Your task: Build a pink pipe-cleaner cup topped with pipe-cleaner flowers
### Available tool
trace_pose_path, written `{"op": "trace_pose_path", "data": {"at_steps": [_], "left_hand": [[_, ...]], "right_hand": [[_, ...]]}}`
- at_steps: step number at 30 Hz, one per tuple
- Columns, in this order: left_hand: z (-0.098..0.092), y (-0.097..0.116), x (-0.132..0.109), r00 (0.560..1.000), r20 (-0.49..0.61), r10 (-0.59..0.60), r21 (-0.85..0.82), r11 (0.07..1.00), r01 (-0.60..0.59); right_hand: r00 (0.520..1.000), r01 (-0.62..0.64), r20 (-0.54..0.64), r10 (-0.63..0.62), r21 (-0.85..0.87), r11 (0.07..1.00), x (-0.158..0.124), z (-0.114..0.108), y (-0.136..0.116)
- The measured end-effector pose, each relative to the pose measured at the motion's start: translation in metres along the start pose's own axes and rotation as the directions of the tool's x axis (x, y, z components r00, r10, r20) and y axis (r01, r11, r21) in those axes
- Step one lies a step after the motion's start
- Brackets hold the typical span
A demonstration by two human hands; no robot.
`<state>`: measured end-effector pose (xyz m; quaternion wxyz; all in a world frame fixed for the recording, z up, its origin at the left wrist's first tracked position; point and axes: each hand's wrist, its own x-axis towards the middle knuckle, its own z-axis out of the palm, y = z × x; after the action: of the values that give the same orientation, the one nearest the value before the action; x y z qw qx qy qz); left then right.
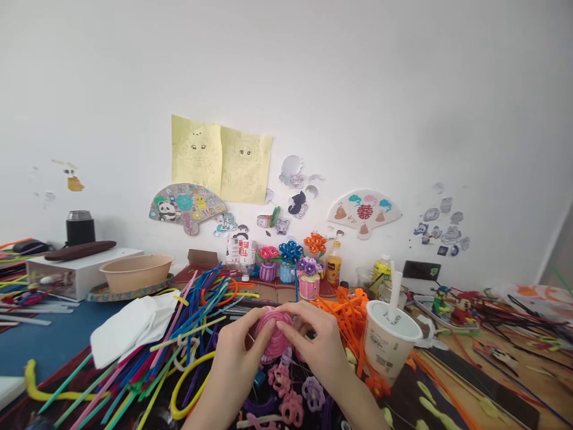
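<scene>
From here: L. hand (239,335) & R. hand (321,327), each grip clamped on pink pipe-cleaner coil (278,345); best pinched evenly, w/o squashing it.

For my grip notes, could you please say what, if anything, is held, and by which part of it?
A round pink coil, held around its upper part by the left hand and right hand.

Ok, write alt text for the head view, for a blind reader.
A person's left hand and right hand hold a pink coiled piece. Colourful pipe cleaners lie to the left, a lidded cup stands to the right, and four flower pots stand behind.
</scene>
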<state>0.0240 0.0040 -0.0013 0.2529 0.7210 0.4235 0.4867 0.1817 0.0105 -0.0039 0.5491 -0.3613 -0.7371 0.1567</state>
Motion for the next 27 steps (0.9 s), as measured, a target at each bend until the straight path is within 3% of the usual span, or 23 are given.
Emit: {"op": "trace_pose_path", "data": {"at_steps": [12,21,27], "left_hand": [[-0.0005,-0.0011,-0.0023,0.985,-0.149,0.084,0.108,0.992,-0.068],[-0.0008,0.0033,-0.0023,0.996,-0.054,0.072,0.027,0.997,-0.071],[-0.0007,0.0041,-0.0048,0.986,-0.144,0.087,0.054,0.995,-0.080]], "right_hand": [[0.994,-0.109,-0.002,0.109,0.076,0.991,0.0021,-0.0054,-0.0043],[0.983,-0.174,0.079,0.165,0.115,0.978,0.0031,-0.0064,-0.0088],[0.940,-0.332,0.165,0.299,0.230,0.915,0.0024,-0.0056,-0.0048]]}}
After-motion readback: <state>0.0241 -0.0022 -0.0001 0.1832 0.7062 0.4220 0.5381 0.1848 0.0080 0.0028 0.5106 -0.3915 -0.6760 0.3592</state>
